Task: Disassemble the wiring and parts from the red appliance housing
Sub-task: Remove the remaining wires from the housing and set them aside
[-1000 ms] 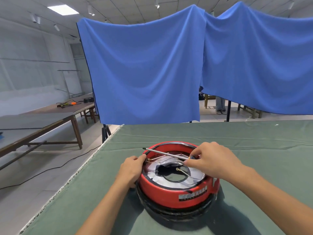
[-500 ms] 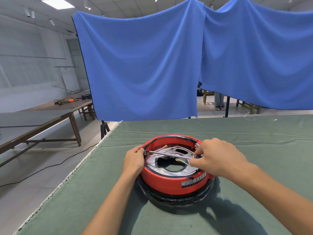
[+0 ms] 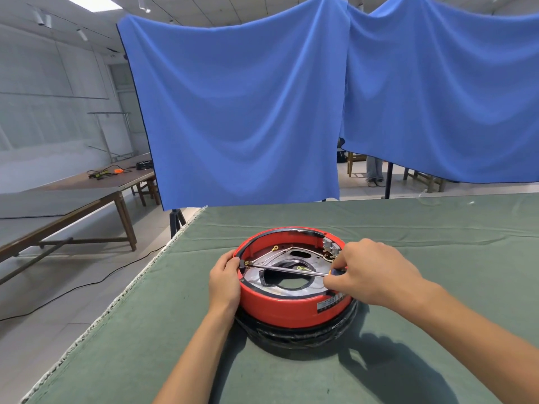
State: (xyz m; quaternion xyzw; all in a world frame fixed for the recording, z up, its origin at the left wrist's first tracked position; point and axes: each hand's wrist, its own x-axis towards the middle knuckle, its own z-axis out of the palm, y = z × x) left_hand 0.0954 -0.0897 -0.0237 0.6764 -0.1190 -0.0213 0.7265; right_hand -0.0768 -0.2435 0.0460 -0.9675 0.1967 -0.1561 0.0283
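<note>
Green cloth table [image 3: 408, 228]: red housing [image 3: 291, 309] held metal plate [image 3: 262, 282], wiring; left hand [image 3: 224, 279] gripped rim, right hand [image 3: 370, 277] pinched screwdriver [image 3: 287, 269], tip apparently at left wall.

The right hand [image 3: 376, 275] hides the screwdriver [image 3: 287, 269] handle — its grip unseen — housing label [image 3: 331, 305] unreadable.

The table [image 3: 423, 228] in front of me wears a creased green cloth [image 3: 145, 330], frayed white along its left edge; the red housing [image 3: 291, 309] stands on it atop a black ring [image 3: 291, 338]; far right of the housing lies a small pale scrap [image 3: 471, 203].
</note>
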